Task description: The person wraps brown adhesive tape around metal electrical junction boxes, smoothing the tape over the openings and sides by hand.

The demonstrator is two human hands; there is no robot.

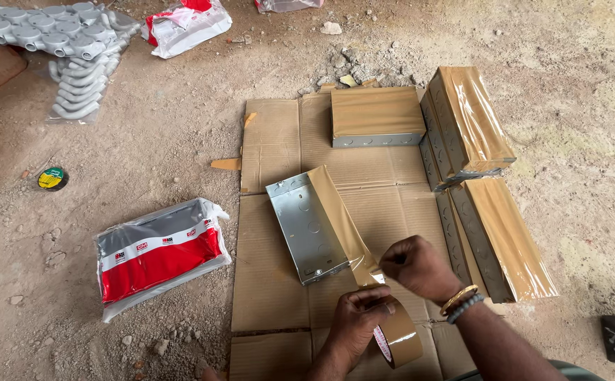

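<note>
An open grey metal box (pixel 306 226) lies on flattened cardboard (pixel 272 282), with a strip of brown tape (pixel 339 212) along its right edge. The strip runs down to a brown tape roll (pixel 399 341) that my left hand (pixel 358 319) grips at the lower middle. My right hand (pixel 415 266), with bangles on the wrist, pinches the tape just above the roll, near the box's lower corner.
Taped metal boxes sit at the back (pixel 377 116) and stacked at the right (pixel 466 120), with another one (pixel 505 236) below. A red and white plastic packet (pixel 159 255) lies left on the dirt. Grey pipe fittings (pixel 60 42) and a small tape roll (pixel 52 178) are far left.
</note>
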